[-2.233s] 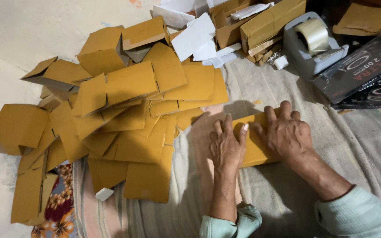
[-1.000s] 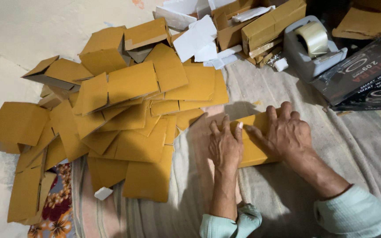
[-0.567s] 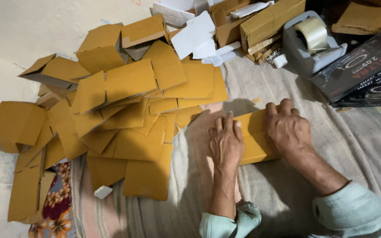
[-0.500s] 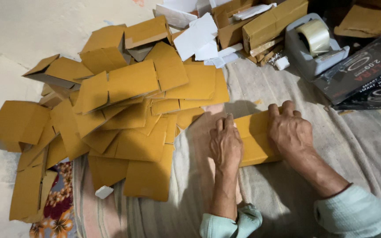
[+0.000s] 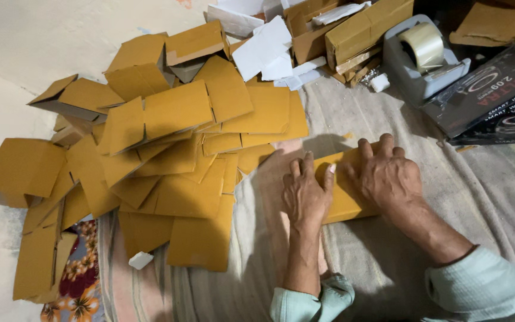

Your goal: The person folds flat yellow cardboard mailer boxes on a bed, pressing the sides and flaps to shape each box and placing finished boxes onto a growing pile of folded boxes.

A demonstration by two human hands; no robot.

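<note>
Head view: one flat cardboard piece (image 5: 344,200) under two hands, left hand (image 5: 305,194) and right hand (image 5: 385,176), palms down, fingers spread, pressing.

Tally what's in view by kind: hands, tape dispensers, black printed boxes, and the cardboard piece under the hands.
Hands: 2, left hand and right hand
Flat cardboard piece pressed under them: 1
Tape dispenser: 1
Black printed boxes: 2
Total: 6
</note>
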